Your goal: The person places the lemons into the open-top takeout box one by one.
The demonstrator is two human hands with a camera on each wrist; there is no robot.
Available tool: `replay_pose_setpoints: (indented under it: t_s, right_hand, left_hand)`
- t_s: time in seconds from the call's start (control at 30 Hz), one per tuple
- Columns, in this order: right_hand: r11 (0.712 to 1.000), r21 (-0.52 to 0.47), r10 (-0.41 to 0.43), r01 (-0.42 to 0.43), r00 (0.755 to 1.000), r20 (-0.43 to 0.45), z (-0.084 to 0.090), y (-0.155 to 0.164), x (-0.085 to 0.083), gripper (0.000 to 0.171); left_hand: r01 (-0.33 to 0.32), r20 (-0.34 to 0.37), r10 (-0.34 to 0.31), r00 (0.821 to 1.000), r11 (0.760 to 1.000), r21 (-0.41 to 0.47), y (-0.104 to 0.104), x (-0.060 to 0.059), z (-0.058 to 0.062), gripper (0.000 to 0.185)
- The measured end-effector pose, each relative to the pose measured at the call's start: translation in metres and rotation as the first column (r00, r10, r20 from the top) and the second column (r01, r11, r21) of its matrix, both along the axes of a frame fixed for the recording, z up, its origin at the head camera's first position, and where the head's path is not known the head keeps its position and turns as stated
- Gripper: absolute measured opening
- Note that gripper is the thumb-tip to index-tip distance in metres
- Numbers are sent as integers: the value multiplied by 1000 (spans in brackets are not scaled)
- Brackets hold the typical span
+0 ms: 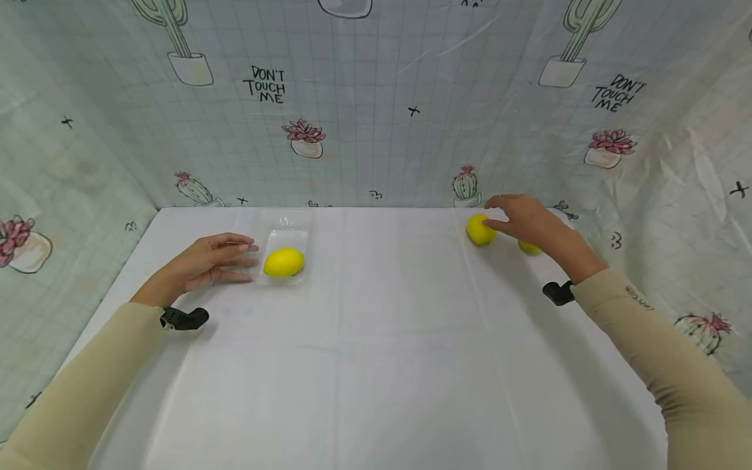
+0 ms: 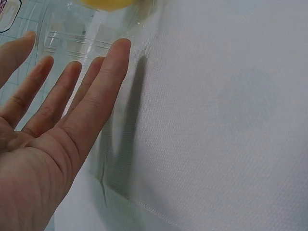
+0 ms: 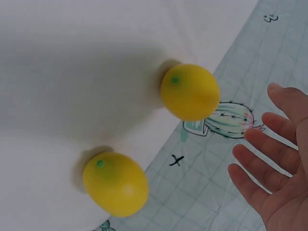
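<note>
A table covered with a white cloth [image 1: 376, 365] carries everything here; faint fold lines cross the cloth. Near its far left part sits a clear plastic tray [image 1: 286, 230], with one yellow lemon [image 1: 284, 262] lying inside it. At the far right, close to the back edge, two more lemons rest directly on the cloth: one [image 1: 480, 230] nearer the middle, the other [image 1: 529, 247] just to its right and partly hidden. These two lie near each other, well apart from the tray.

lemons: 3 [image 1: 284, 262] [image 1: 480, 230] [image 1: 529, 247] | clear trays: 1 [image 1: 286, 236] | hands: 2 [image 1: 205, 263] [image 1: 529, 220]
</note>
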State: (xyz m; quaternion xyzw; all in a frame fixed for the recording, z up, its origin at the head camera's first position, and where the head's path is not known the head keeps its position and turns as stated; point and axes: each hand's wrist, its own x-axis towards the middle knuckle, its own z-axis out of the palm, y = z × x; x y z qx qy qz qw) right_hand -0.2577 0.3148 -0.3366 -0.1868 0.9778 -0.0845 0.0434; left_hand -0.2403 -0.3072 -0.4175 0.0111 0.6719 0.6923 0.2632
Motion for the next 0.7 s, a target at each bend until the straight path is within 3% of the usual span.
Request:
replay_pose_setpoints:
  t_s: [0.27,0.5,0.7]
  right_hand:
    - [999,39,21,-22,999,27,1,6,-10,43]
    - [991,119,46,-56,996,80,4,5,-23,43]
    - [986,154,43,-62,991,127,-8,7,-33,52]
  left_hand:
    - [-6,5,6,1000,1000,-13,1,0,2,54]
    - [-14,-8,14,1000,1000,5,-1,-3,2,46]
    - [1,-17,-1,1000,999,-36,-1,2,-2,45]
